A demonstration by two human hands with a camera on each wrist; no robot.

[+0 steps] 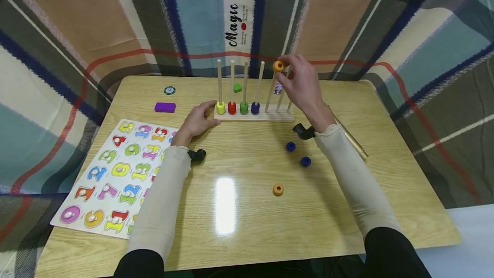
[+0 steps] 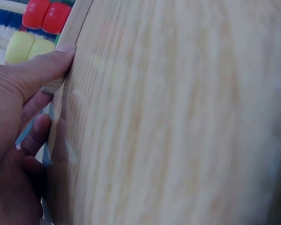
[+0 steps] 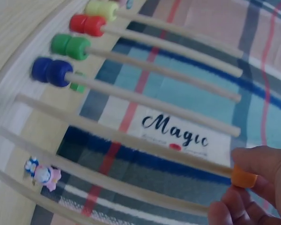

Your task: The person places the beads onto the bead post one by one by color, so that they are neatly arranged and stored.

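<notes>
A wooden peg rack (image 1: 254, 116) stands upright at the back of the table. From the left, its pegs carry yellow beads (image 3: 101, 9), red beads (image 3: 87, 25), green beads (image 3: 70, 46) and blue beads (image 3: 52, 71), two of each; the remaining pegs on the right are bare. My left hand (image 1: 198, 120) grips the left end of the rack's base, thumb (image 2: 56, 63) along its front edge. My right hand (image 1: 302, 81) pinches an orange bead (image 3: 243, 178) at the tip of the leftmost bare peg. Whether the peg has entered its hole cannot be told.
Two loose blue beads (image 1: 290, 146) and an orange bead (image 1: 278, 189) lie in front of the rack. A number puzzle board (image 1: 112, 175) lies left, near a purple block (image 1: 165, 107) and round chip (image 1: 169, 90). Behind the rack are a green block (image 1: 237, 88) and small figurine (image 1: 278, 89).
</notes>
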